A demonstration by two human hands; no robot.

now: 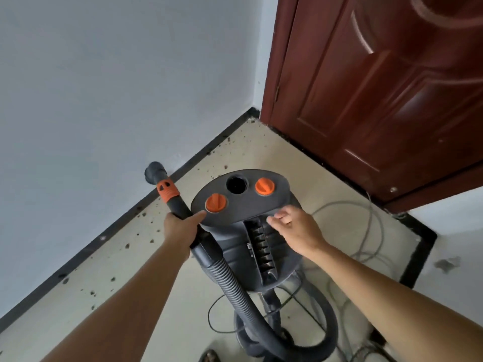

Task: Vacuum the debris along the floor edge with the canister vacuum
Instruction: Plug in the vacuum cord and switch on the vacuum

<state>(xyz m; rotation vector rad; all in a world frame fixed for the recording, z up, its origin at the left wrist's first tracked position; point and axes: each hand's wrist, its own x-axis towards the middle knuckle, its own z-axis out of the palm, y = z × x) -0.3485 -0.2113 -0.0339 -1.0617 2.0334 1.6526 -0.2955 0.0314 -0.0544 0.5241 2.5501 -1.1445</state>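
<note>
Floor [287,158] edge from 7 to 12 o'clock still speckled with debris [146,212], none visibly cleared; left hand [180,228] grasps hose wand [170,197], right hand [295,231] loosely curled on central vacuum [251,205] top, gripping nothing.

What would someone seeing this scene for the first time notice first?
Probably the two bright orange round knobs on the dark grey canister vacuum at the centre. The left hand grips the black hose wand with an orange collar, its end pointing up toward the pale wall, while the right hand rests by the vacuum's handle slot. Dark debris specks line the black skirting at left, and a glossy red-brown panelled door fills the upper right.
</note>
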